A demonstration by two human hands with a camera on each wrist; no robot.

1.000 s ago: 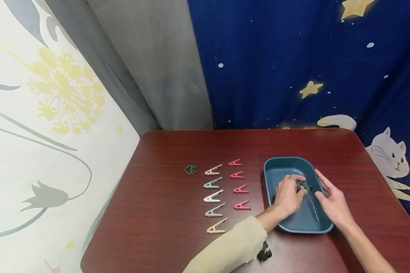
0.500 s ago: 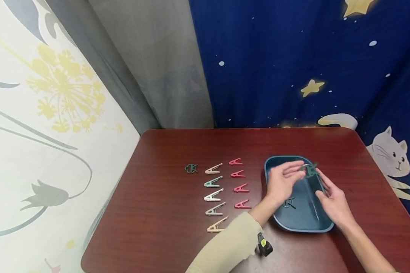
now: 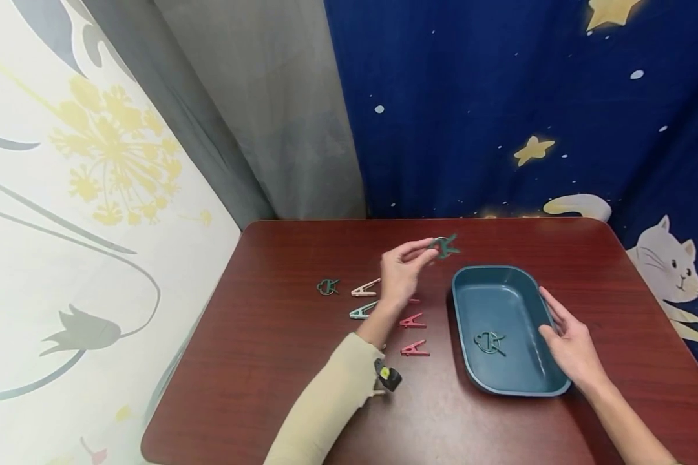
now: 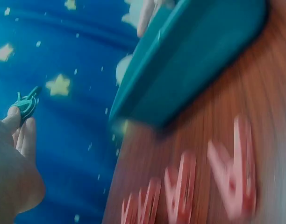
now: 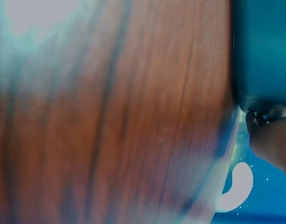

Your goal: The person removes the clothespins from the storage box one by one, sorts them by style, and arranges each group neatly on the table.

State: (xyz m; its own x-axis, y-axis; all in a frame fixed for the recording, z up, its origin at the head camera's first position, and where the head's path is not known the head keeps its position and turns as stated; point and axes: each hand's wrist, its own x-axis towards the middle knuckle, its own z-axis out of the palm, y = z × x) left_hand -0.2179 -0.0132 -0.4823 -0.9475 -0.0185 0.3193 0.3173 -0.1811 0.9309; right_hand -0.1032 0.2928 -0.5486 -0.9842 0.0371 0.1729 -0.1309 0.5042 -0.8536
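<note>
My left hand (image 3: 404,268) pinches a dark green plastic clip (image 3: 445,246) between thumb and fingers, above the table left of the tray. The left wrist view shows this green clip (image 4: 26,103) at the fingertips against the curtain. With thumb on the inner side and fingers outside, my right hand (image 3: 572,349) holds the right wall of a blue-green tray (image 3: 462,361). Inside the tray lies a similar green clip (image 3: 488,343). A further green clip (image 3: 327,287) lies on the table at the left.
Red clothespins (image 3: 415,349) form a column left of the tray. Beside them is a column of larger pale clothespins, among them a mint one (image 3: 363,310); my left arm hides several. The reddish-brown table (image 3: 250,361) meets a blue star curtain (image 3: 471,129) behind.
My left hand has lifted the green clip out of the tray and carried it up and left over the table. The right hand stays on the tray wall.
</note>
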